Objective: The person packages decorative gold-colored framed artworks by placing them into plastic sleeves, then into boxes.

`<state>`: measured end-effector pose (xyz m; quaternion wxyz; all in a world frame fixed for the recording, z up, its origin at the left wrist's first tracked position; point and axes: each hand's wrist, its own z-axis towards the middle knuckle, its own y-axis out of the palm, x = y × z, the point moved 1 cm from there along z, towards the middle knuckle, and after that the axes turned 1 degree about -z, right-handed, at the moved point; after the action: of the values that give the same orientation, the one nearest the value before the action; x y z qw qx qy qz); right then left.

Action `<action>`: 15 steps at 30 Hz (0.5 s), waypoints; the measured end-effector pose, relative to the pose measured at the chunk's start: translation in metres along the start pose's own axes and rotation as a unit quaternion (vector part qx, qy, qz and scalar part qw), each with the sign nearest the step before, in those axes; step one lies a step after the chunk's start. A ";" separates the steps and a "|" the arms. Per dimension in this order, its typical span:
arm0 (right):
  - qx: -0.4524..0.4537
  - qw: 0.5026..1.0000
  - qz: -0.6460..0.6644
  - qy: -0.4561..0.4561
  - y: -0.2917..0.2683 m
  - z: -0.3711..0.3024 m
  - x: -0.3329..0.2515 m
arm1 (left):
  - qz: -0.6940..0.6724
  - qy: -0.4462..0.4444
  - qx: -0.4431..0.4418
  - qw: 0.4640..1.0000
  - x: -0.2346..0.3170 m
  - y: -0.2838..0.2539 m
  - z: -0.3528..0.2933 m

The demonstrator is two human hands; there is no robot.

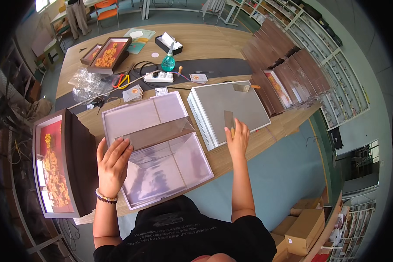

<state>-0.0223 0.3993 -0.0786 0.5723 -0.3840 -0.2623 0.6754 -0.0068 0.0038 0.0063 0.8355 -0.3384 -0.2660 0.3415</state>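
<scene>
Left hand (113, 163) is laid flat, fingers spread, on the clear glossy film sheet (161, 153) covering the pale rectangular panel (139, 115) on the wooden table (205, 41); right hand (237, 139) is closed around a small metal scraper (229, 120) beside the grey framed board (231, 107).

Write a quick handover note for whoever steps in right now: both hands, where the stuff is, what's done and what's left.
Left hand: flat on the clear sheet, pinning its left edge to the table.
Right hand: holds a scraper at the edge of the grey panel.
A film is lifted partway off the sheet.
Left edge of the table: dark frame stack. Far right: more frames.
Done: film partly peeled. Left: the rest of the film, it seems.
</scene>
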 end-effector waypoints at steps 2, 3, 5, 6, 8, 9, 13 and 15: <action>-0.158 0.945 -0.204 0.199 0.008 -0.010 0.023 | 0.008 -0.003 0.008 1.000 0.000 -0.004 0.003; -0.160 0.947 -0.203 0.193 0.008 -0.009 0.027 | 0.011 -0.009 0.009 1.000 0.003 -0.003 0.004; -0.269 0.916 -0.142 0.261 0.010 -0.007 0.038 | 0.012 -0.008 0.010 1.000 0.009 0.000 0.006; -0.269 0.917 -0.140 0.260 0.014 -0.010 0.043 | 0.010 -0.005 0.011 1.000 0.009 0.000 0.006; -0.260 0.914 -0.063 0.305 0.019 -0.012 0.059 | 0.000 -0.002 0.015 1.000 0.009 0.001 0.007; -0.260 0.916 -0.061 0.300 0.016 -0.010 0.056 | -0.009 -0.003 0.016 1.000 0.008 0.001 0.005; -0.068 0.966 0.168 0.183 -0.020 0.012 0.025 | -0.046 -0.005 0.022 0.999 -0.001 0.004 0.003; -0.059 0.943 0.295 0.143 -0.062 0.032 -0.029 | -0.047 -0.006 0.024 0.999 -0.005 0.006 0.004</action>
<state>-0.0114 0.3869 -0.0045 0.3552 -0.5701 -0.0917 0.7351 -0.0146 0.0047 0.0035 0.8569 -0.3030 -0.2782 0.3106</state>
